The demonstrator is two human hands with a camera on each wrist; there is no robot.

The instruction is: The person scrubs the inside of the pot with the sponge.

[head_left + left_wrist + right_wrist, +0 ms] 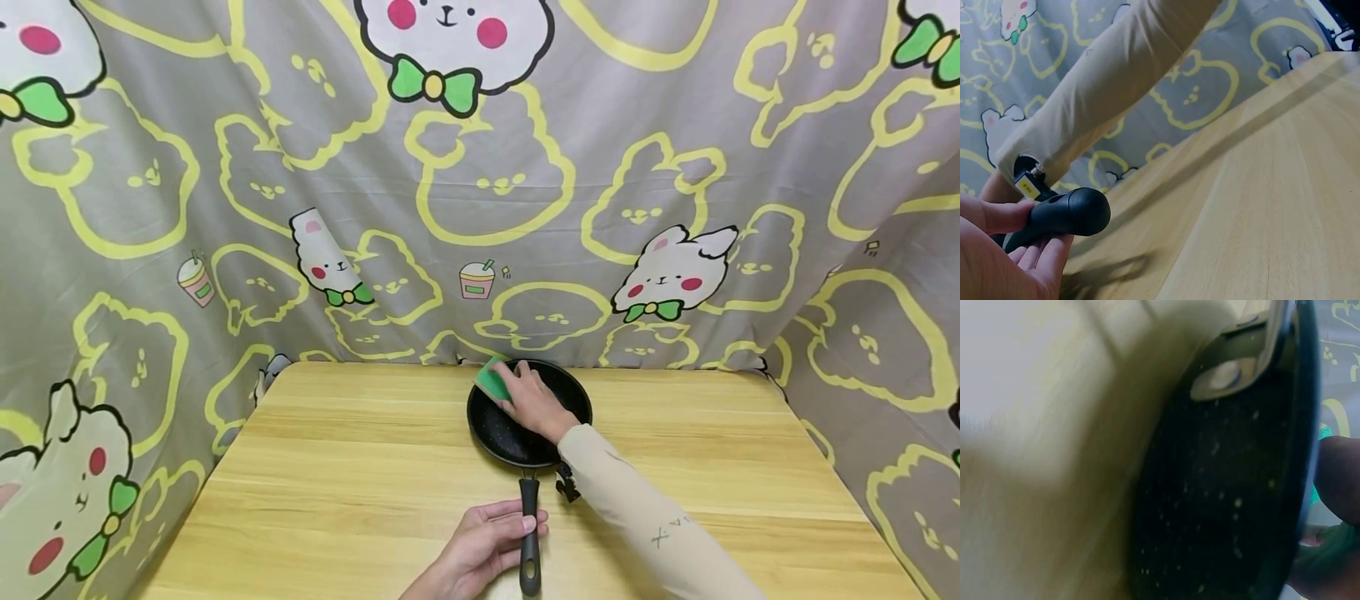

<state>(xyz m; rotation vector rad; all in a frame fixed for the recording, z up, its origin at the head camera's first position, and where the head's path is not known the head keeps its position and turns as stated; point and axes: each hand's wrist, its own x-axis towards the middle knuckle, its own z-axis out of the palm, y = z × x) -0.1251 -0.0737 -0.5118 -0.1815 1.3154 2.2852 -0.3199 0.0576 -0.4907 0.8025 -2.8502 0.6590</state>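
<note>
A black frying pan with a speckled surface is at the back of the table, its handle pointing toward me. My left hand grips that handle, thumb on top and fingers beneath; the rounded handle end sticks out past the hand in the left wrist view. Over the pan, my right hand holds a green sponge against the inner left side near the rim. The right wrist view is mostly filled by the pan's outer wall and riveted handle bracket, with part of the right hand beyond the rim.
The light wooden table spreads out on both sides of the pan. A patterned grey curtain hangs right behind its far edge and along both sides. A black wrist-worn device hangs below the right sleeve, beside the pan.
</note>
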